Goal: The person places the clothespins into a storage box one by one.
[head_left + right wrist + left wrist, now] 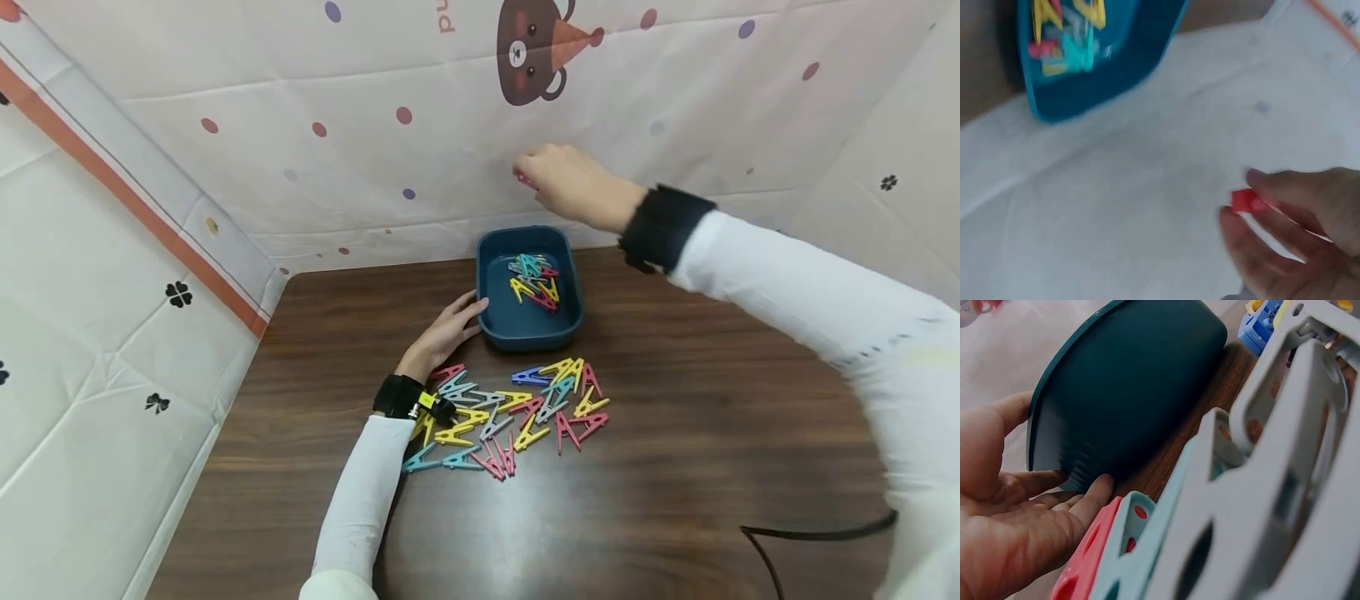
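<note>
High above the blue bin [491,321], my right hand [573,183] pinches a red clothespin [527,180] between thumb and fingers. The right wrist view shows the end of the same clothespin [1247,200], slightly blurred. My left hand [444,333] touches the bin's left side. Its fingers are extended along the lower wall, with the thumb near the rim of the bin [1122,394]. Inside the bin lies a small heap of yellow, red, teal and grey clothespins [534,279]. Many more clothespins [491,427] lie loose on the table in front of the bin.
The brown wooden table [660,467] meets a patterned cloth wall [352,192] at the back, close behind the bin. Another cloth wall [90,417] stands on the left. A black cable [817,534] lies at the right front.
</note>
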Motion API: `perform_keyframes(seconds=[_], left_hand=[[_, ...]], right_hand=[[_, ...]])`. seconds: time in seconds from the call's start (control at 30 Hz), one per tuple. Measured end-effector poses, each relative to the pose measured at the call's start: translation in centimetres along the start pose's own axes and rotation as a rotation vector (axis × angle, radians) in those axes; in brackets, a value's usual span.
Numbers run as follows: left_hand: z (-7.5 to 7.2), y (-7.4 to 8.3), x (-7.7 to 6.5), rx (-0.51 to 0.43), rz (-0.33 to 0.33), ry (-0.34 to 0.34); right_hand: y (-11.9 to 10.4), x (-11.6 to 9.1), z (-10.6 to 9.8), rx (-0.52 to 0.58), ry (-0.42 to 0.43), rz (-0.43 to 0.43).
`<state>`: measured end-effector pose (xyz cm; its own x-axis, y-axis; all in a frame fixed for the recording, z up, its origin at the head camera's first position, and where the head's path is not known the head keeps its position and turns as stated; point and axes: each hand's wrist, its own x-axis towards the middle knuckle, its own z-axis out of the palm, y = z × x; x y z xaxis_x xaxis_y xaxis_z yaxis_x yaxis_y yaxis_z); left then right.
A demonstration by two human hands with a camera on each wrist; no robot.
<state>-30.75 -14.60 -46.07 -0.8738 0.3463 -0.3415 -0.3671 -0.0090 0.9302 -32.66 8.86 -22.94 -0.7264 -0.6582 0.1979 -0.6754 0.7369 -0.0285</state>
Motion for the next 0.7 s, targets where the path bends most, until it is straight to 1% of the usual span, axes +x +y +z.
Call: perform_keyframes(seconds=[0.07,0.13,0.17,0.23,0.3,0.4,0.43,0.53,0.6,0.7], left_hand=[[0.1,0.0,-0.1,0.003,-0.005,-0.008],[0.3,-0.1,-0.3,0.012,-0.007,-0.023],[0.4,-0.1,-0.3,0.013,-0.009,-0.029],[0.6,-0.2,-0.5,0.013,-0.009,-0.033],[0.8,-0.2,-0.5,0.017,0.000,-0.037],[1.2,-0.2,-0.3,0.016,0.011,-0.046],[1.4,-0.2,-0.2,0.019,0.012,-0.054],[2.0,-0.3,0.0,0.024,0.005,-0.075],[2.3,-0.4,0.1,0.029,0.005,-0.085],[2.5,-0.5,0.4,0.028,0.015,-0.083]], right_hand=[[0.7,1.9,0.2,-0.003,-0.105,0.084],[1.3,3.4,1.4,0.039,-0.218,0.164],[1.5,4.0,2.3,0.072,-0.265,0.200],[1.9,5.0,4.6,0.127,-0.330,0.254],[2.0,5.5,7.0,0.159,-0.387,0.288],[2.0,5.2,10.6,0.143,-0.433,0.305],[1.8,4.9,11.5,0.133,-0.440,0.313],[1.5,4.1,13.6,0.086,-0.420,0.320],[1.5,3.7,14.3,0.072,-0.411,0.323],[2.0,3.6,14.1,0.085,-0.416,0.330]])
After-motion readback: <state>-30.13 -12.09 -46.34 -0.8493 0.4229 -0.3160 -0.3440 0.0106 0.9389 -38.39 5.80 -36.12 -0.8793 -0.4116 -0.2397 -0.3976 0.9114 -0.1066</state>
